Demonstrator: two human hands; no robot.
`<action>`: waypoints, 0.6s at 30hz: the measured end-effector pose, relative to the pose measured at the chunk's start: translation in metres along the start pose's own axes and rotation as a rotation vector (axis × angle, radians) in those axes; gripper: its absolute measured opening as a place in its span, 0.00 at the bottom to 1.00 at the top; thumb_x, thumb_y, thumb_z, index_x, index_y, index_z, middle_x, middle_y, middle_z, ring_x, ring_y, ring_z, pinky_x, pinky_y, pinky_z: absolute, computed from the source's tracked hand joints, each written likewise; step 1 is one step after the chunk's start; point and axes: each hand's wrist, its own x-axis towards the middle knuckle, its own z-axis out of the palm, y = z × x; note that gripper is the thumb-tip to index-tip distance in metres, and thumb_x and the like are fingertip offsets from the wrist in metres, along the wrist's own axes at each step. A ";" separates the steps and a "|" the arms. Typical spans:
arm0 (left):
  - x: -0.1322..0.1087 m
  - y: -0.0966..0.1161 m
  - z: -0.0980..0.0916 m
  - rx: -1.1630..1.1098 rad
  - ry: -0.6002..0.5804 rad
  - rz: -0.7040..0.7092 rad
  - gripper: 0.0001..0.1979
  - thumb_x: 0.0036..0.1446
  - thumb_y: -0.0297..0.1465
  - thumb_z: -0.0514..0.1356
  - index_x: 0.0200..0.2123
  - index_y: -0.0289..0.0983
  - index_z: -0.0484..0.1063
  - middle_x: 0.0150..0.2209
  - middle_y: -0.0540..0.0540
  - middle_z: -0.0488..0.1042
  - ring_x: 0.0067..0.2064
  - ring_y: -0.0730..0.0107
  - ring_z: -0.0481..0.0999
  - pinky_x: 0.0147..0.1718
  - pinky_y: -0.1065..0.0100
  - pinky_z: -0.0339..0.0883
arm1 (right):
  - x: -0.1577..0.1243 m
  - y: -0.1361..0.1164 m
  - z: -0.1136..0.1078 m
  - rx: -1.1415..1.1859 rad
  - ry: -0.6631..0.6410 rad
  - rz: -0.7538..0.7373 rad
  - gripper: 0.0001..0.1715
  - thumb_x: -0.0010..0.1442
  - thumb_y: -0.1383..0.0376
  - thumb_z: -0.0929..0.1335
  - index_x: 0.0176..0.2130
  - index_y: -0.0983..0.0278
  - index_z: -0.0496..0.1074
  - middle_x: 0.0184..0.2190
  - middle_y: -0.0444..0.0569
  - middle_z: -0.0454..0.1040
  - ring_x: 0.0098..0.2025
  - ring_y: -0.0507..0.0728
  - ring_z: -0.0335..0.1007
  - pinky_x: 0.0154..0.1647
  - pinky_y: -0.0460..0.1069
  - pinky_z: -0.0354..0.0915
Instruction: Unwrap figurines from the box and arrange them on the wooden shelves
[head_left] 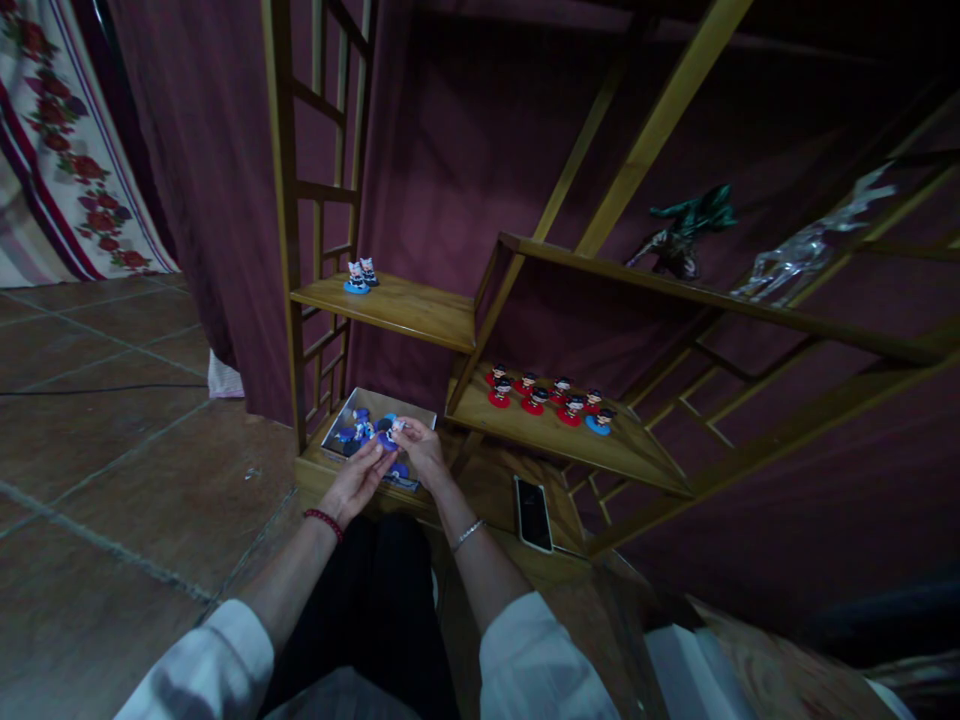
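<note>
A small figurine (388,437) with a purple base and a white upper part is held between both hands over an open box. My left hand (360,482) grips its base from the lower left, fingers closed. From the right, my right hand (421,450) pinches its white upper part. Several more purple, blue and white figurines (360,428) lie in the shallow box (420,405) under my hands. The box rests on the low wooden shelf, its near side partly hidden by my hands.
Two small white-and-black figurines (361,274) stand on the left shelf (420,312). Several figurines on red bases (535,400) and one on a blue base (599,421) occupy the lower right shelf. A phone (533,514) lies below. Higher are a green statuette (686,232) and a clear horse-like ornament (806,250).
</note>
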 end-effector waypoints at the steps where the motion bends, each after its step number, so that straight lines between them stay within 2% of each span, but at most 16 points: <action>1: 0.000 0.000 0.000 -0.003 0.001 0.003 0.10 0.52 0.16 0.57 0.37 0.31 0.72 0.36 0.44 0.77 0.38 0.72 0.77 0.48 0.68 0.68 | 0.000 0.000 0.000 -0.003 -0.002 0.002 0.20 0.37 0.61 0.72 0.34 0.62 0.72 0.24 0.42 0.74 0.26 0.52 0.67 0.24 0.45 0.61; 8: 0.005 -0.004 -0.005 -0.008 0.020 0.017 0.09 0.53 0.17 0.56 0.35 0.31 0.73 0.35 0.44 0.77 0.37 0.72 0.77 0.47 0.67 0.69 | 0.001 0.002 -0.003 -0.089 -0.024 -0.018 0.20 0.39 0.60 0.72 0.35 0.62 0.73 0.24 0.43 0.75 0.26 0.52 0.69 0.25 0.46 0.63; 18: 0.005 -0.005 -0.004 -0.006 0.038 0.030 0.10 0.54 0.17 0.55 0.36 0.31 0.73 0.36 0.44 0.77 0.37 0.72 0.77 0.47 0.67 0.69 | 0.000 0.003 -0.003 -0.138 -0.028 -0.045 0.16 0.42 0.63 0.70 0.36 0.61 0.72 0.25 0.42 0.75 0.28 0.52 0.70 0.29 0.46 0.66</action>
